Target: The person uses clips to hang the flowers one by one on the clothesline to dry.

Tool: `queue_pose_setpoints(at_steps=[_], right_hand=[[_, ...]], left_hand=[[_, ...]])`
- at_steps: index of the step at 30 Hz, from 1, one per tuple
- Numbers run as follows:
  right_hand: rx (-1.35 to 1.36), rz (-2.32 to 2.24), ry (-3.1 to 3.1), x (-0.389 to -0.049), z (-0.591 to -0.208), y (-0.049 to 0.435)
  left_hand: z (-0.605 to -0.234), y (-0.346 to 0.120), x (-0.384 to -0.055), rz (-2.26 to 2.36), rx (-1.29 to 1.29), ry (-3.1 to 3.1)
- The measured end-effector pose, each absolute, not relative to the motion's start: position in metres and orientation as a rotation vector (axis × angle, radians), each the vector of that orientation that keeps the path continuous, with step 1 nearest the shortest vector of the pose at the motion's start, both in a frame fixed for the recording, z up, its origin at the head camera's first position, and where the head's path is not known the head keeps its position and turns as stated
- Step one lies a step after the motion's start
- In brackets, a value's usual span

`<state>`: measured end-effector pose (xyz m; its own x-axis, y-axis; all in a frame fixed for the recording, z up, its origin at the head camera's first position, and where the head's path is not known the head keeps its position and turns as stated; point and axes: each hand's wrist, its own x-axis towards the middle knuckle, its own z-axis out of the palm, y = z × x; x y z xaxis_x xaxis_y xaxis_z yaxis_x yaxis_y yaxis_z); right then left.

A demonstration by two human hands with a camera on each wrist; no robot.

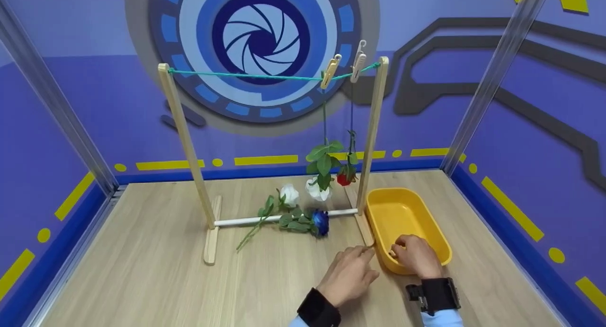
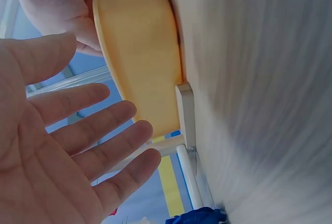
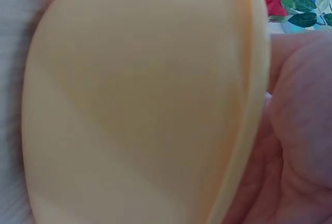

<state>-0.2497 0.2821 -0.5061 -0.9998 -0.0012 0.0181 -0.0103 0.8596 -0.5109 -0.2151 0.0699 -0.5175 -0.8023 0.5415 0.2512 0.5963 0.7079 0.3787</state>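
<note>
My right hand [image 1: 417, 257] reaches over the near end of a yellow basin [image 1: 433, 225], its fingers curled down inside. A small pale object [image 1: 392, 254] shows at its fingertips; its kind cannot be made out, and the basin wall hides it in the right wrist view. My left hand [image 1: 348, 276] is just left of the basin, with fingers extended and nothing held; its bare palm shows in the left wrist view. Left of the basin, a white rose [image 1: 289, 195] and a blue rose [image 1: 320, 223] lie by the wooden rack's white bar [image 1: 246, 221].
A green line [image 1: 246, 75] spans the rack's wooden posts [image 1: 185, 142]. From it hang an upside-down white rose [image 1: 318, 190] under a yellow clothespin [image 1: 330, 72] and a red rose [image 1: 344, 178] under a white clothespin [image 1: 359, 67]. Blue-purple panels enclose the wooden tabletop [image 1: 142, 270].
</note>
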Motion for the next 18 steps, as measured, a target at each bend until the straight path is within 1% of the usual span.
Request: queue_pose_setpoints(at_steps=[18], right_hand=[[0.014, 0.819, -3.089, -0.2541, -0.5128, 0.282]], left_hand=[[-0.5174, 0.0639, -0.2181, -0.698, -0.9, -2.847]])
